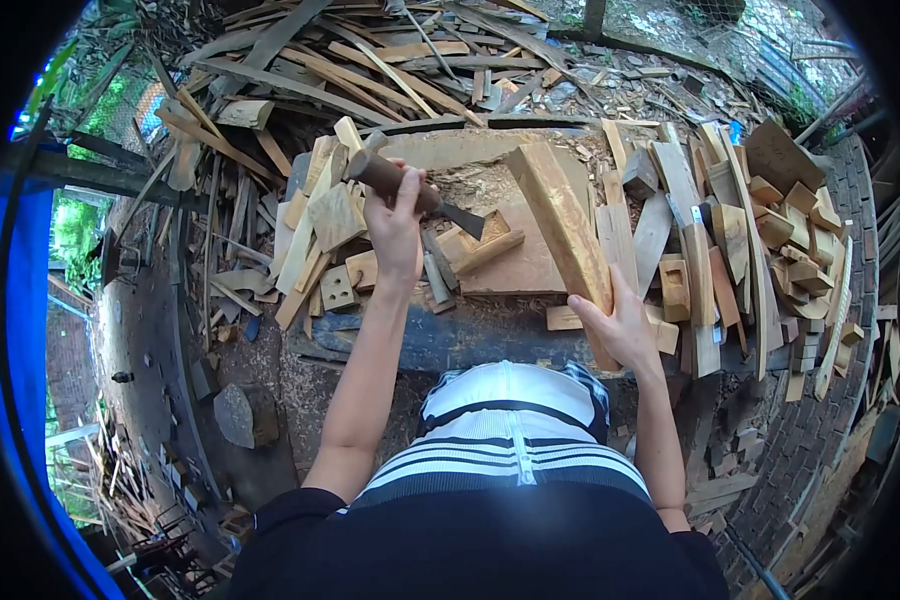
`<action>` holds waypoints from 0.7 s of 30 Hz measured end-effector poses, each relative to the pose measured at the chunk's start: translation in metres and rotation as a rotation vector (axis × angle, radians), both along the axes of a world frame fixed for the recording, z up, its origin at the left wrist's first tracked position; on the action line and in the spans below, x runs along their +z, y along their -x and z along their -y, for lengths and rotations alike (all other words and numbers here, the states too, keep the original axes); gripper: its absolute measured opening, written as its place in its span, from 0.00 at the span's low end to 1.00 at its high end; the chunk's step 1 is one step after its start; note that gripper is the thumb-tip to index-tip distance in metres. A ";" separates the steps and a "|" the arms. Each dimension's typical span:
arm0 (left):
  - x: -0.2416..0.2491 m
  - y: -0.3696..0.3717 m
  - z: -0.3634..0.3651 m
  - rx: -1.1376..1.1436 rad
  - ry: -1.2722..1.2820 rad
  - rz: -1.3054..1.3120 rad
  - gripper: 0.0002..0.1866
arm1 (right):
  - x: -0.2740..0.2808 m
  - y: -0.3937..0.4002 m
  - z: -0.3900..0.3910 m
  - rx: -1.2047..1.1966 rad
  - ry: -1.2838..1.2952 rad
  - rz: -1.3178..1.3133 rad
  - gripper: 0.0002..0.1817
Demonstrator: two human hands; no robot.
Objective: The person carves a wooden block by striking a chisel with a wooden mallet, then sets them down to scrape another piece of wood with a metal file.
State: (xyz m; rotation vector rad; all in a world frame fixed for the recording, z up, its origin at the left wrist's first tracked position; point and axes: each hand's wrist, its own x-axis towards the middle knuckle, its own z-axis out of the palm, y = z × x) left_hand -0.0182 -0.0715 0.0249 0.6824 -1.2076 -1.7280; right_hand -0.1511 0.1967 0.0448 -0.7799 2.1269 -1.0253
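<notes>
My left hand [398, 222] is closed round the brown handle of a chisel [463, 217], whose flat metal blade points right and down. Under the blade tip lies a small wooden block [487, 246] with a hollow cut in its top, on a wide board [525, 262]. My right hand [625, 325] grips the near end of a thick, squared length of wood [564, 222], which slants up and to the left, its far end near the board's back. Another tool with a grey handle [437, 276] rests left of the hollowed block.
Wood offcuts [335, 215] crowd the bench's left side, with a block with drilled holes [337, 287] among them. More planks [677, 190] and mortised pieces [675, 288] pile up on the right. Scrap wood [370, 75] heaps behind. A stump [245, 415] stands on the ground at left.
</notes>
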 end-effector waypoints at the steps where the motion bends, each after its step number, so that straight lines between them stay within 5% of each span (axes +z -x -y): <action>1: 0.001 0.000 -0.003 0.008 0.138 0.058 0.11 | 0.001 -0.001 0.000 -0.003 -0.006 0.004 0.32; 8: 0.015 -0.004 -0.028 0.078 0.447 0.290 0.13 | -0.001 -0.001 0.004 0.009 0.024 -0.009 0.32; 21: -0.014 -0.010 -0.008 0.253 0.465 0.329 0.12 | -0.003 -0.007 0.000 0.021 -0.007 -0.009 0.33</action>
